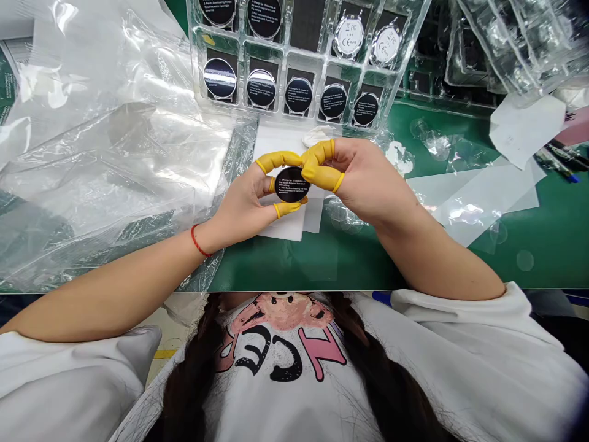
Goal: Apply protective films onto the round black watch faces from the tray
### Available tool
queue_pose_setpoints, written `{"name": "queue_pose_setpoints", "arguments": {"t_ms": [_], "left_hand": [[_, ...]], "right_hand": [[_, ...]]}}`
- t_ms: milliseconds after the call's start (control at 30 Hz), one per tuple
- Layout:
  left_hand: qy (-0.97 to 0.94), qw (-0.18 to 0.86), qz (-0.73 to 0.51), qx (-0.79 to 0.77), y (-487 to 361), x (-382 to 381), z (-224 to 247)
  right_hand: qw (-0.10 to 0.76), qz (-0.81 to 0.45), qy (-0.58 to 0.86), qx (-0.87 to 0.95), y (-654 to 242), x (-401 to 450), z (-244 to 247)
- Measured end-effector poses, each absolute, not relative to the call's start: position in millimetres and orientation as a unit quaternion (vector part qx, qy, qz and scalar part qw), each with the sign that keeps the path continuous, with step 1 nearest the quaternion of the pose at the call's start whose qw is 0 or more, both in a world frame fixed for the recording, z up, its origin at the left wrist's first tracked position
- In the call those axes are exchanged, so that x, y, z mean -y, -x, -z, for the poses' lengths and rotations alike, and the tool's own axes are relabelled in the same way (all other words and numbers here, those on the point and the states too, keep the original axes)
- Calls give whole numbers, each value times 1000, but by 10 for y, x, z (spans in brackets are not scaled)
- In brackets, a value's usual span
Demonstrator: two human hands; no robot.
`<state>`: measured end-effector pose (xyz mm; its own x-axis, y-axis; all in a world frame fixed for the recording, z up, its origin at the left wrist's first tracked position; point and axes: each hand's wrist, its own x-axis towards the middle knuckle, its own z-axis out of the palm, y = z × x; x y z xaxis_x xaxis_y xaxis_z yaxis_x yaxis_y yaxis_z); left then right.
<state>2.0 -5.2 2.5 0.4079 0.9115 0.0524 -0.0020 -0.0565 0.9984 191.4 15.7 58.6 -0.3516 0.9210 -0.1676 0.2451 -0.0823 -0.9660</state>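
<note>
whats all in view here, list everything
round black watch: 1, black with white print, held between both hands
clear blister tray: 1, clear, top centre
black-faced watches: 7, black, in tray compartments
silver-backed watches: 2, silver, tray's upper right
plastic bag: 1, clear, left
paper sheet: 1, white, under the hands
stacked trays: count unclear, clear, top right
bench mat: 1, green, under the sheet
left hand: 1, red string at wrist
right hand: 1, right of the watch
finger cots: several, yellow, on both hands
sleeves: 2, white, bottom corners

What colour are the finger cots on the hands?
The finger cots are yellow, as the head view shows.
</note>
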Motion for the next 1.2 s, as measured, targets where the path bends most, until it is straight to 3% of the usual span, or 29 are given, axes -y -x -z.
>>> {"name": "queue_pose_setpoints", "arguments": {"t_ms": [1200], "left_hand": [[-599,581,-391,-388,-39,50,-63]], "right_hand": [[299,-546,486,613,-1937,-163,-573]]}}
